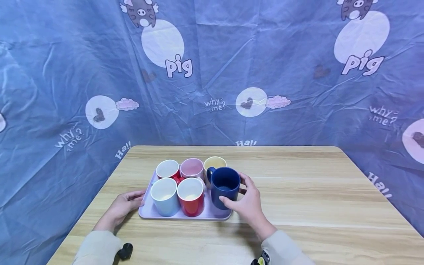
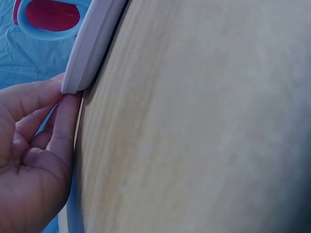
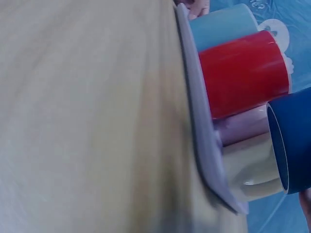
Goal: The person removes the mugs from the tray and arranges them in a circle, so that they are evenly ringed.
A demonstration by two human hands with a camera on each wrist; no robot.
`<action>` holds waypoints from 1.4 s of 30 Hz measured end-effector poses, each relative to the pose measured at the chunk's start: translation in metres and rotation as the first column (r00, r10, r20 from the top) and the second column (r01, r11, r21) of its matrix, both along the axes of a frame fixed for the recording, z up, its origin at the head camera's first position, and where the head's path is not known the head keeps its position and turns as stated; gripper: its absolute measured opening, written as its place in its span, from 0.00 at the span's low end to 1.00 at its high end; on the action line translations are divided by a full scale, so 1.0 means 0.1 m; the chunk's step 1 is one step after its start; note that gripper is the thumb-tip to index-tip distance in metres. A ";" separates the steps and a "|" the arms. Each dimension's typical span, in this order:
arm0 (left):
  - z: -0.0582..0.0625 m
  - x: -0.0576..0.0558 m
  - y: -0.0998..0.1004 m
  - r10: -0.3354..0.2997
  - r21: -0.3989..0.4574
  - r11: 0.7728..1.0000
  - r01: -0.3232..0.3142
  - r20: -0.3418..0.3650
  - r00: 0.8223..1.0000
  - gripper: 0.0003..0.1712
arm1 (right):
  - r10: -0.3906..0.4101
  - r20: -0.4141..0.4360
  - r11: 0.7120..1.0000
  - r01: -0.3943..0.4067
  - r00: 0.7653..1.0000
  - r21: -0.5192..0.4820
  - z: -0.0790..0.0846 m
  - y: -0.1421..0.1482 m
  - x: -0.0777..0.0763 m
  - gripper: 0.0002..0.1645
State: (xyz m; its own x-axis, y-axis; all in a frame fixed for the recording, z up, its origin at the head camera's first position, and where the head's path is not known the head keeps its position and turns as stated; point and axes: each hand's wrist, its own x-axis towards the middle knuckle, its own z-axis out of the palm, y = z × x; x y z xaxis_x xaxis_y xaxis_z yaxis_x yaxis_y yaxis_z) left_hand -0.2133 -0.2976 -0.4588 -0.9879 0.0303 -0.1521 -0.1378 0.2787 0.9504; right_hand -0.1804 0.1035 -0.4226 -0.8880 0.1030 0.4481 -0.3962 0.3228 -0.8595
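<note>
My right hand (image 1: 249,201) grips a dark blue mug (image 1: 216,197) by its body, thumb in front and fingers around the right side. The mug's handle points left. In the right wrist view, a gap shows between its base and the lilac tray (image 1: 209,212). My left hand (image 1: 122,209) pinches the tray's left edge; the left wrist view shows the thumb and fingers (image 2: 65,121) at the rim. On the tray stand a light blue mug (image 1: 164,200) and a red mug (image 1: 192,206) in front, with a red mug (image 1: 168,168), pink mug (image 1: 192,167) and cream mug (image 1: 215,162) behind.
The tray lies on a wooden table (image 1: 298,191), left of its middle. A blue printed cloth (image 1: 212,73) hangs behind the table and along its sides. Dark straps (image 1: 126,251) are on both wrists.
</note>
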 end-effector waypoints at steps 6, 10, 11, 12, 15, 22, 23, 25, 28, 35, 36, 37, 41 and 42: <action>0.00 0.01 -0.03 -0.001 0.001 1.000 0.001 0.004 1.000 0.30 | 0.006 -0.060 1.000 -0.006 0.998 -0.005 0.34 0.05 0.06 0.46; -0.01 0.01 -0.06 -0.013 0.005 1.000 0.013 0.003 1.000 0.30 | -0.011 -0.110 1.000 0.012 0.994 0.006 0.60 0.08 0.12 0.44; -0.01 0.01 -0.06 -0.014 0.004 1.000 0.014 0.002 1.000 0.30 | -0.018 -0.110 1.000 0.019 0.994 0.004 0.62 0.10 0.11 0.44; -0.01 0.01 -0.07 -0.016 0.001 1.000 0.016 0.001 1.000 0.31 | -0.024 -0.107 1.000 0.024 0.994 -0.001 0.63 0.13 0.09 0.44; -0.01 0.01 -0.07 -0.007 0.001 1.000 0.007 0.003 1.000 0.30 | -0.042 -0.105 0.999 0.041 0.994 -0.013 0.60 0.24 -0.01 0.45; -0.01 0.00 -0.08 -0.011 -0.008 1.000 0.011 0.007 1.000 0.31 | -0.101 -0.138 0.995 0.099 0.985 -0.015 0.50 0.49 -0.20 0.46; -0.01 0.00 -0.07 0.001 0.000 1.000 -0.001 0.011 1.000 0.30 | -0.110 -0.140 0.994 0.109 0.984 -0.013 0.49 0.52 -0.21 0.46; -0.01 0.01 -0.07 -0.009 -0.004 1.000 0.009 0.008 1.000 0.31 | -0.132 -0.136 0.991 0.132 0.982 -0.010 0.49 0.58 -0.23 0.45; -0.01 0.01 -0.07 -0.022 -0.004 1.000 0.022 0.003 1.000 0.31 | -0.164 -0.120 0.986 0.165 0.979 -0.003 0.47 0.66 -0.26 0.45; -0.01 0.01 -0.05 -0.021 0.005 1.000 0.021 0.007 1.000 0.30 | -0.231 -0.071 0.973 0.232 0.970 0.013 0.37 0.83 -0.31 0.45; -0.01 0.01 -0.05 -0.021 0.006 1.000 0.021 0.006 1.000 0.30 | -0.239 -0.063 0.971 0.241 0.969 0.016 0.35 0.85 -0.32 0.45; -0.01 0.01 -0.04 -0.021 0.007 1.000 0.021 0.005 1.000 0.30 | -0.248 -0.057 0.968 0.250 0.967 0.020 0.33 0.87 -0.33 0.45; 0.00 0.01 -0.02 -0.022 0.009 1.000 0.022 0.002 1.000 0.30 | -0.271 -0.030 0.962 0.272 0.962 0.025 0.26 0.95 -0.36 0.46; 0.00 0.01 -0.01 -0.022 0.007 1.000 0.022 0.002 1.000 0.30 | -0.275 -0.021 0.961 0.276 0.961 0.027 0.24 0.97 -0.36 0.46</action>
State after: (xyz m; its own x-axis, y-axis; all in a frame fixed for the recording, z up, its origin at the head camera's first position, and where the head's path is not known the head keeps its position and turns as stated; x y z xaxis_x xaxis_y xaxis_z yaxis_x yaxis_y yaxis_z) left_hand -0.2126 -0.2989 -0.4593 -0.9867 0.0529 -0.1539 -0.1338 0.2755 0.9520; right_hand -0.2168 0.2008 -0.3984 -0.8192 0.3293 0.4696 -0.3031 0.4467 -0.8418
